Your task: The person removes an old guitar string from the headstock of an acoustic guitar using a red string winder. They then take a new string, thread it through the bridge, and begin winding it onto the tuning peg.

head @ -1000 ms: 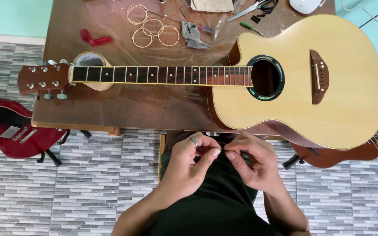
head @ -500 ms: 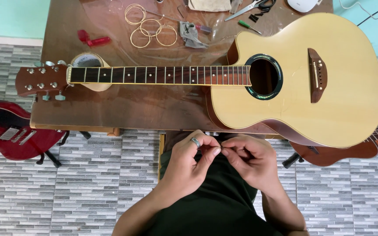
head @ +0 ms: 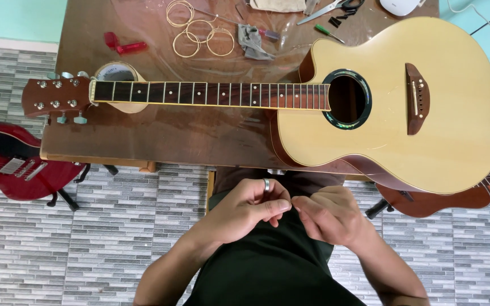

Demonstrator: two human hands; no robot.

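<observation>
Acoustic guitar [head: 392, 107], one of three guitars in view, is lying face up along the wooden table [head: 160, 141], its pale yellow body overhanging the table's right edge and near edge, its dark fretboard running left to a brown headstock [head: 56, 96] that juts past the left edge. No strings are showing on the neck. One roll of tape [head: 114, 73] is propping the neck near the left edge.

Along the far edge, four coiled strings [head: 199, 31] are lying in loose brass-coloured rings, with one red winder tool [head: 123, 46], one grey rag [head: 250, 39], one pair of scissors [head: 327, 8] and one green-handled screwdriver [head: 329, 34]. One red electric guitar [head: 12, 167] is standing on the tiled floor off the left edge; one brown guitar [head: 455, 198] is showing off the right.

Two hands are meeting below the table's near edge, against a dark green shirt. The left hand [head: 250, 209], wearing one ring, is curling with thumb and forefinger pressed together at the tips. The right hand [head: 330, 215] is curling to face it, fingertips touching the left's. They seem to be pinching something tiny between them, too small to make out.
</observation>
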